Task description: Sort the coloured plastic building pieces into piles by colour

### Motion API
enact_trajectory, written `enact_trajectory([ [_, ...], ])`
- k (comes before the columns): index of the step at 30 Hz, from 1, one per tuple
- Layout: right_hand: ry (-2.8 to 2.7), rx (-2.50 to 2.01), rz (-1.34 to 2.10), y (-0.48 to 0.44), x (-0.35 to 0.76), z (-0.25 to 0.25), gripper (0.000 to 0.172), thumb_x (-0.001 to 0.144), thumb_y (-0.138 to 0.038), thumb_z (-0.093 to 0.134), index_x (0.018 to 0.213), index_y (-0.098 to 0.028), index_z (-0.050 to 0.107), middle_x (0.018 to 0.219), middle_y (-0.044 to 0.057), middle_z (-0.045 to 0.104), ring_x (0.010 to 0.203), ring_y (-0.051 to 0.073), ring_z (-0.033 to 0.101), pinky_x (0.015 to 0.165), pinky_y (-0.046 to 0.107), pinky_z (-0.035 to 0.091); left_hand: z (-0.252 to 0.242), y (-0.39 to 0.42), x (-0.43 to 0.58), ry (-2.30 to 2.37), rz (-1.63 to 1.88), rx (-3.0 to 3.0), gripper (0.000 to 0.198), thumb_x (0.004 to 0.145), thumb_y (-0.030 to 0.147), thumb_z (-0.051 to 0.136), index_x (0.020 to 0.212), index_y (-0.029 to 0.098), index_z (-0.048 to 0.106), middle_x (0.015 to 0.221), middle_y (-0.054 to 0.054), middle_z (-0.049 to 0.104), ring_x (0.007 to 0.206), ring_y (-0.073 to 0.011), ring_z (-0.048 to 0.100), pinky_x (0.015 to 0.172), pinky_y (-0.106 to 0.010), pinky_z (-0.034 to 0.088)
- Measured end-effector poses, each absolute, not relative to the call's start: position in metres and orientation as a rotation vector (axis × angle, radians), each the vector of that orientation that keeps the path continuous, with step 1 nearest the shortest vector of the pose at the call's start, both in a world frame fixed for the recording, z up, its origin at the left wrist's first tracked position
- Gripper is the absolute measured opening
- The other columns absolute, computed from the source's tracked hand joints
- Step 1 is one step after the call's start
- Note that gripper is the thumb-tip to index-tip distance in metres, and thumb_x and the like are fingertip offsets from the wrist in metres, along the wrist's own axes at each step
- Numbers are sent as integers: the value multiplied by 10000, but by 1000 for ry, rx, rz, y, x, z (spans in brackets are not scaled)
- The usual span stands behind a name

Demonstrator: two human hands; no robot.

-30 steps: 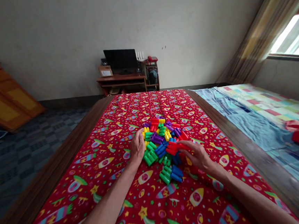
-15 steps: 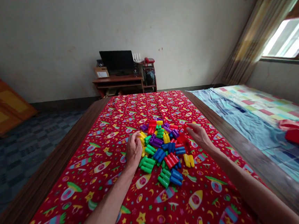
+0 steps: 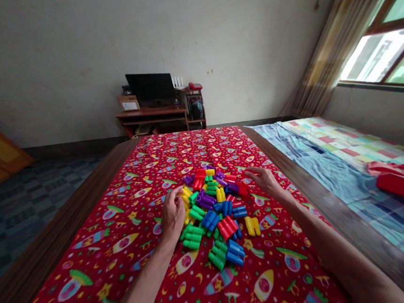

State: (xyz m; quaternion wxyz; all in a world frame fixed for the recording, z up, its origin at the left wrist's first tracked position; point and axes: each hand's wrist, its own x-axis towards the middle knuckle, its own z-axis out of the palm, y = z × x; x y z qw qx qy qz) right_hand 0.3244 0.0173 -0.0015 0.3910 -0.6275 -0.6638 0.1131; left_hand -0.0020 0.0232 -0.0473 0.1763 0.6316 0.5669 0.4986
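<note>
A heap of ribbed plastic blocks in red, blue, green, yellow and purple [image 3: 211, 220] lies just right of the left hand [image 3: 174, 214], whose curled fingers meet its yellow edge, grip unclear. Left of the narrowly bunched right hand [image 3: 265, 180], it sits close; whether that hand holds anything, I cannot tell.

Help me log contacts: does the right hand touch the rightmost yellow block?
Apart. The head view shows patterned red cloth between the right hand and the rightmost yellow block.
</note>
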Motion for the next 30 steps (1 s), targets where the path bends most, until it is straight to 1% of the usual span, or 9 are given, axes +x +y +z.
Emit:
enact_trajectory([
  [4, -1555, -1740, 95, 64, 363, -2, 527, 910, -576, 460, 892, -142, 758, 799, 113, 737, 815, 238, 661, 731, 302, 459, -47, 24, -3, 1594, 1426, 1810, 353, 819, 272, 396, 1067, 192, 633, 1047, -112, 680, 978, -247, 649, 874, -401, 545],
  [8, -1560, -1905, -41, 89, 379, -16, 488, 918, -513, 446, 784, -140, 731, 749, 133, 700, 853, 239, 628, 800, 330, 447, -49, 25, -4, 1579, 1446, 1821, 324, 818, 271, 401, 1033, 205, 635, 1050, -102, 686, 981, -242, 649, 889, -400, 539],
  [11, -1487, -1817, -184, 87, 371, -22, 463, 931, -479, 398, 926, -143, 717, 888, 147, 710, 936, 260, 605, 871, 404, 432, -50, 26, -4, 1587, 1452, 1837, 308, 812, 267, 408, 1009, 212, 638, 1043, -96, 690, 992, -245, 645, 901, -401, 532],
  [13, -1559, -1710, -211, 75, 359, -17, 480, 953, -480, 357, 995, -151, 704, 906, 142, 711, 884, 253, 613, 837, 391, 436, -50, 26, -4, 1590, 1451, 1838, 308, 802, 259, 407, 999, 211, 639, 1031, -94, 692, 984, -246, 644, 898, -401, 532],
  [17, -2093, -1616, 83, 38, 329, 5, 533, 966, -537, 361, 840, -167, 723, 680, 84, 668, 618, 177, 575, 618, 277, 373, -47, 23, -4, 1617, 1418, 1834, 317, 801, 259, 410, 1009, 204, 643, 1021, -98, 689, 954, -244, 647, 870, -394, 540],
  [20, -2304, -1588, 233, 18, 315, 19, 515, 946, -553, 422, 805, -163, 729, 643, 62, 642, 577, 147, 538, 560, 259, 312, -44, 20, -4, 1616, 1401, 1834, 309, 794, 251, 427, 1011, 216, 644, 1017, -85, 688, 954, -235, 649, 869, -379, 544],
  [25, -2464, -1346, 738, 13, 312, 24, 447, 941, -501, 443, 821, -159, 705, 643, 2, 608, 556, 109, 473, 527, 224, 307, -41, 19, -5, 1614, 1379, 1839, 308, 778, 241, 437, 1005, 217, 643, 1036, -84, 687, 985, -242, 650, 900, -391, 540],
  [27, -2488, -1327, 741, 15, 315, 24, 370, 915, -444, 487, 810, -156, 694, 655, 1, 610, 567, 108, 468, 532, 222, 306, -41, 19, -4, 1628, 1367, 1834, 317, 777, 242, 430, 1006, 214, 647, 1020, -90, 685, 946, -244, 656, 870, -394, 550],
  [30, -2474, -1390, 567, 20, 323, 26, 302, 877, -371, 511, 734, -152, 662, 631, 4, 590, 555, 102, 446, 542, 229, 287, -42, 20, -4, 1635, 1377, 1830, 320, 784, 245, 419, 1005, 208, 648, 1019, -101, 683, 937, -250, 655, 861, -403, 551],
])
